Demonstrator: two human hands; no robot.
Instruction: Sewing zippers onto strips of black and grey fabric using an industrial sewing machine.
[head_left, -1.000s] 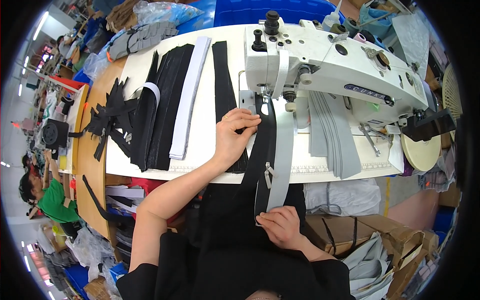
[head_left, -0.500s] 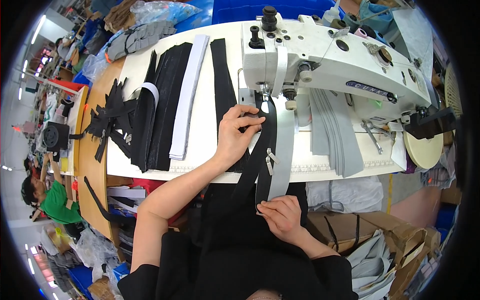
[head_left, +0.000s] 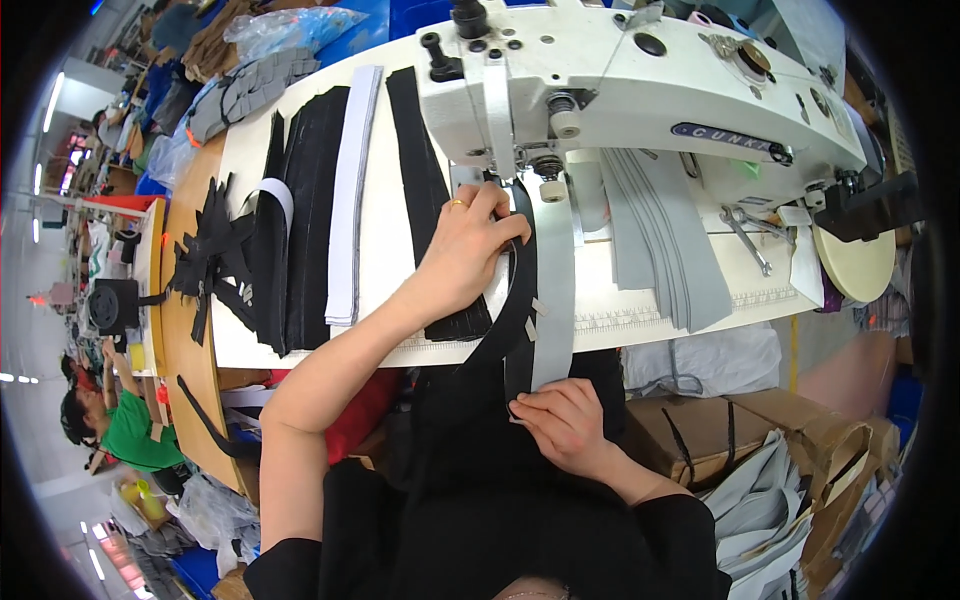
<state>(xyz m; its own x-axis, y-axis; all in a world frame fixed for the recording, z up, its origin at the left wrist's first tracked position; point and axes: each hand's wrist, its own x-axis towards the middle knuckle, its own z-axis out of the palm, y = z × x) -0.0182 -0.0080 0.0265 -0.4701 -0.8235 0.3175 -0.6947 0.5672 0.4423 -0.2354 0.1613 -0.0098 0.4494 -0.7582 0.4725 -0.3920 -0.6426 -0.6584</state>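
Black zipper tape (head_left: 526, 270), narrow, matte and flexible, lengthwise from beneath the needle area down past the table's front edge. Midway along it, two small pale metallic pulls (head_left: 531, 328), one just above the other, both tilted. Bowing out to the left from the same tape area, a black length in a smooth curve, over the table edge and into the dark clothing (lower end hard to make out there, black on black). Close along the tape's right side, a grey strip (head_left: 555, 280), smooth, flat and a little wider.

At the lower end, in front of the table, right hand (head_left: 565, 425) closed in a pinch on tape and grey strip together. Up by the needle, left hand (head_left: 465, 245) with bent fingers and thumb against the black tape; cannot tell whether closed on it, fingertips being partly hidden.

Overhead and to the right, a white sewing machine (head_left: 640, 100). Around it, a pale table (head_left: 385, 200). Left of the hands, black strips (head_left: 408, 150), then a white stack (head_left: 352, 190), then more black lengths (head_left: 315, 200). To the right, fanned grey strips (head_left: 660, 240) and metal wrenches (head_left: 755, 240).
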